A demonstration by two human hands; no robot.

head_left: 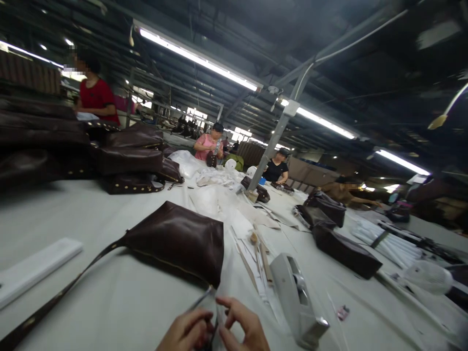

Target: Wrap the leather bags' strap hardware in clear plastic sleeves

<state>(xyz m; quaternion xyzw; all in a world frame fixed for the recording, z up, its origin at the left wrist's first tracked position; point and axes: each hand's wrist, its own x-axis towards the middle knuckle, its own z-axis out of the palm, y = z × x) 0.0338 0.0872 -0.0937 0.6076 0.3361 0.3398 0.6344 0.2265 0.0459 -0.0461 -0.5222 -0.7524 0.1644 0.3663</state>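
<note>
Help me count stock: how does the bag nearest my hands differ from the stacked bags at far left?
The near bag lies alone, flat on the table, its strap stretched out; the stacked bags are piled on one another. Studs line the lowest stacked bag's edge; the near bag's face looks plain. Both are dark brown and glossy.

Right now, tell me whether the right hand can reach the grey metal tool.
Probably yes: the right hand is close beside the grey metal tool and nothing lies between them, though its fingers pinch a thin strip with the left hand.

Head camera, tilted, forward across table [91, 214]
</note>
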